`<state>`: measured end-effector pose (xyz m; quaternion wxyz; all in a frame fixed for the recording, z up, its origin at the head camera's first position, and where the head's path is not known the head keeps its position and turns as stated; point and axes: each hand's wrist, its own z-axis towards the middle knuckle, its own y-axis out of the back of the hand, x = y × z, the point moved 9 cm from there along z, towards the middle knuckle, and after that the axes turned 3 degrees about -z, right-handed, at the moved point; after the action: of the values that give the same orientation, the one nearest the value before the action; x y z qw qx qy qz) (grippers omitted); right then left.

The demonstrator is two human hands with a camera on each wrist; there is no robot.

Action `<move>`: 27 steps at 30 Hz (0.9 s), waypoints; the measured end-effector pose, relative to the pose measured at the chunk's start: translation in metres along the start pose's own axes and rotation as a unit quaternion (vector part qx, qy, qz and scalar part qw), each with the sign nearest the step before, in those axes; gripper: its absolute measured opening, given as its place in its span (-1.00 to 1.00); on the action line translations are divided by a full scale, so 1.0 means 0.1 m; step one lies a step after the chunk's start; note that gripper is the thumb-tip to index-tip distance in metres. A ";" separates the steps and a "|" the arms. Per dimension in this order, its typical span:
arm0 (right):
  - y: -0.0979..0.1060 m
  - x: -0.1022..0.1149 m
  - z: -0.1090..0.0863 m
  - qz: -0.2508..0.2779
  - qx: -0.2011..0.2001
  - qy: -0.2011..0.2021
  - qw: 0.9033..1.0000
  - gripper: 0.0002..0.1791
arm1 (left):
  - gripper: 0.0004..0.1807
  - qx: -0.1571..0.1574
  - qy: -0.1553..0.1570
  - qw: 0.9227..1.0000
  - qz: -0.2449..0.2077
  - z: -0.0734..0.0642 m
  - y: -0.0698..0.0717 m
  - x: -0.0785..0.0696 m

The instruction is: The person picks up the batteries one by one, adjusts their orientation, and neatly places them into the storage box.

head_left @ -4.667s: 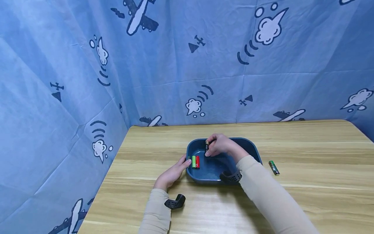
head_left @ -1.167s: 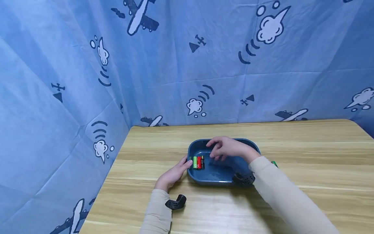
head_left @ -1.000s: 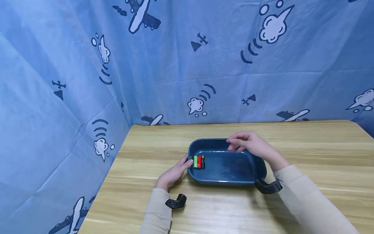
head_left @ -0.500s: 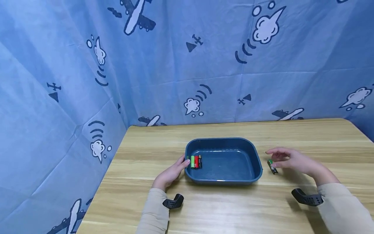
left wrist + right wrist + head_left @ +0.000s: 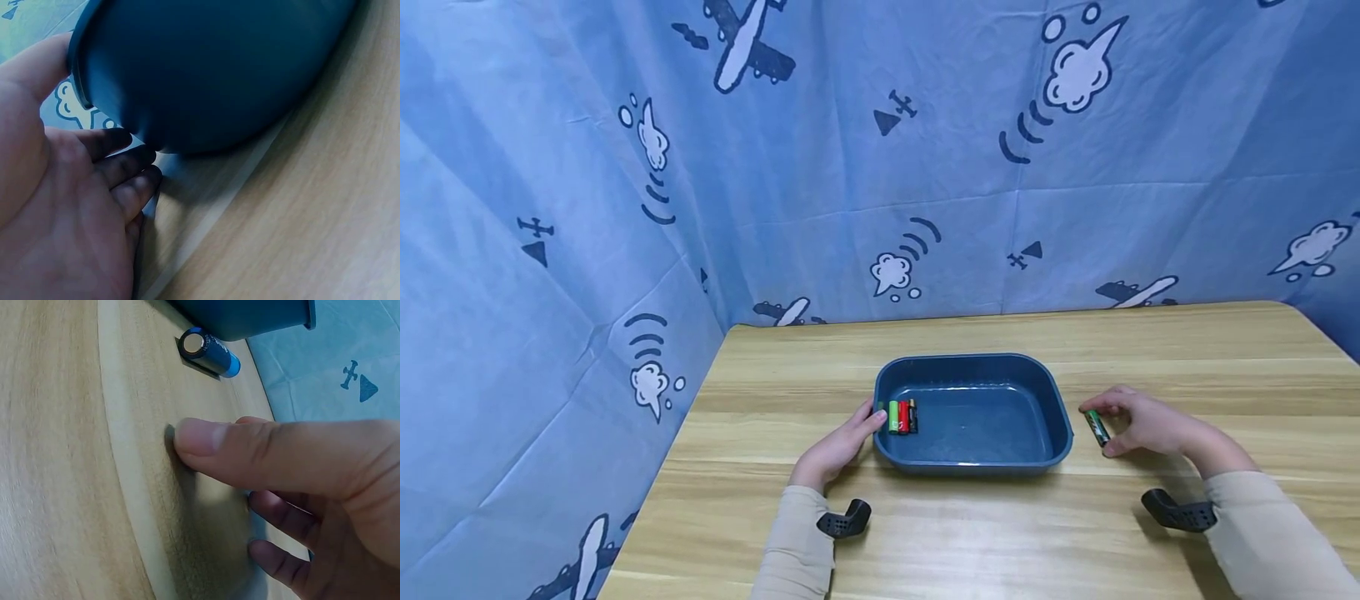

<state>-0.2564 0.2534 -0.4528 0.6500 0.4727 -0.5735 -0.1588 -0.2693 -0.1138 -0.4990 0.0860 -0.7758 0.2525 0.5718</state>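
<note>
A dark blue plastic bin (image 5: 981, 427) sits on the table. My left hand (image 5: 838, 450) holds its left wall, thumb over the rim and fingers against the outside, as the left wrist view shows. Inside, at the left end, a light green battery (image 5: 892, 417), a red battery (image 5: 903, 417) and a black battery (image 5: 913, 417) lie side by side. Right of the bin lies a green and black battery (image 5: 1097, 427). My right hand (image 5: 1153, 429) reaches around it, forefinger near one end and thumb near the other. The right wrist view shows the thumb (image 5: 200, 437) apart from that battery (image 5: 211, 353).
The wooden table (image 5: 985, 533) extends on all sides of the bin. A blue curtain (image 5: 820, 167) with airplane and cloud prints hangs behind and at the left. Each wrist wears a black camera mount (image 5: 846, 518).
The black battery has gone from my right hand to beside the red one in the bin. My right hand has moved right, out to the loose battery. My left hand has stayed.
</note>
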 end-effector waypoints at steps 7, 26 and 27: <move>-0.01 -0.05 0.00 0.009 -0.009 -0.030 0.999 -0.32 | -0.26 0.002 0.000 1.000 0.001 0.01 0.00 0.01; 0.33 0.00 0.01 0.060 -0.082 -0.070 0.992 -0.23 | -0.25 0.000 -0.001 1.000 0.008 0.00 -0.01 -0.03; 0.35 0.01 0.02 0.058 -0.087 -0.068 0.992 -0.23 | -0.25 0.000 0.000 1.000 0.009 0.00 -0.01 -0.02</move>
<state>-0.2692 0.2694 -0.4242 0.6560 0.3685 -0.6269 -0.2020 -0.2691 -0.1122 -0.4973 0.0805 -0.7735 0.2593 0.5727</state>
